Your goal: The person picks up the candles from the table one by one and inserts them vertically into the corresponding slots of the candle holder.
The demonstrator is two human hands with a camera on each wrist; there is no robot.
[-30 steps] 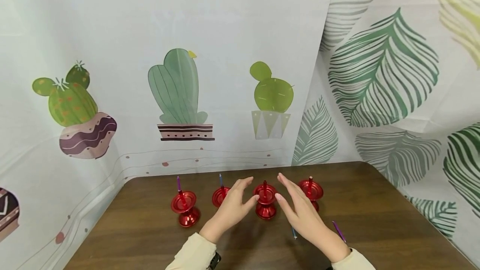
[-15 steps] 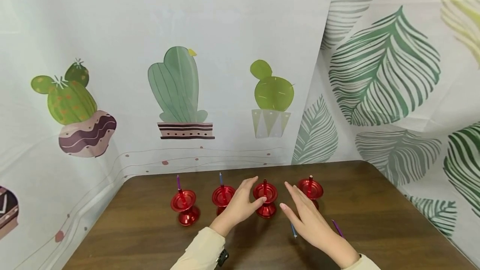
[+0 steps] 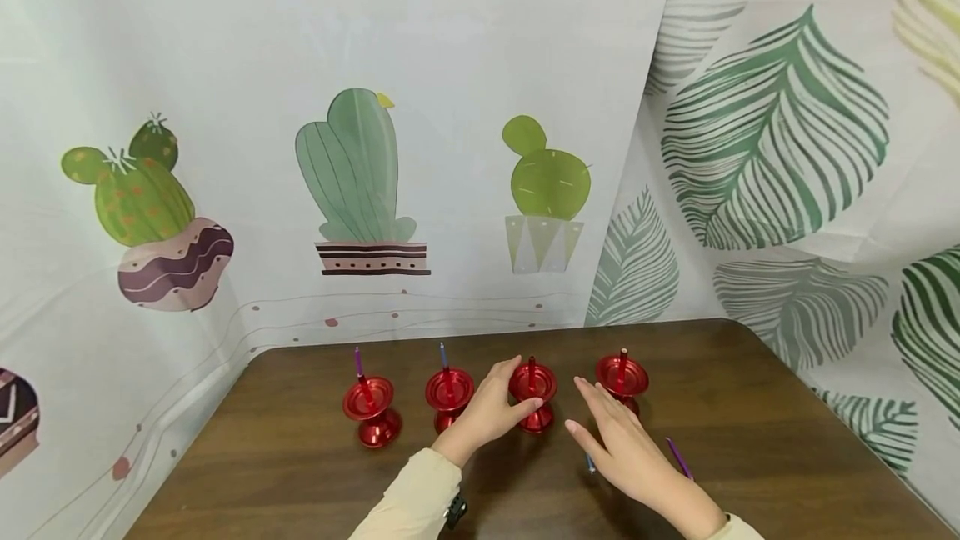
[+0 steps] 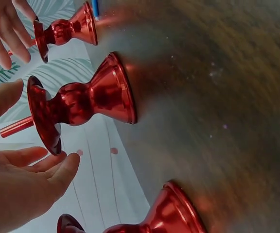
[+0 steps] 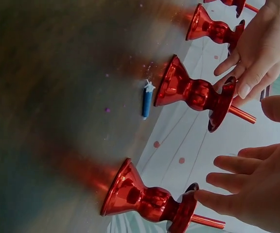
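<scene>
- A cloth [image 3: 450, 40] printed with cacti and leaves hangs behind the brown table [image 3: 300, 473].
- The left hand [image 3: 489, 411] has thumb and fingers wide apart, with the dish of an upright red candle holder [image 4: 79, 102] between them, maybe so that its rim fits there; if they touch, I cannot tell.
- The right hand [image 3: 621, 447] is also spread and holds nothing, perhaps to leave space.
- Near the right thumb lies a blue candle [image 5: 147, 102]; just past these fingers stands the rightmost holder [image 3: 622, 373].

The sleeves [image 3: 412, 494] are pale cream, and a small dark strap [image 3: 456, 511] shows beside the left one.
</scene>
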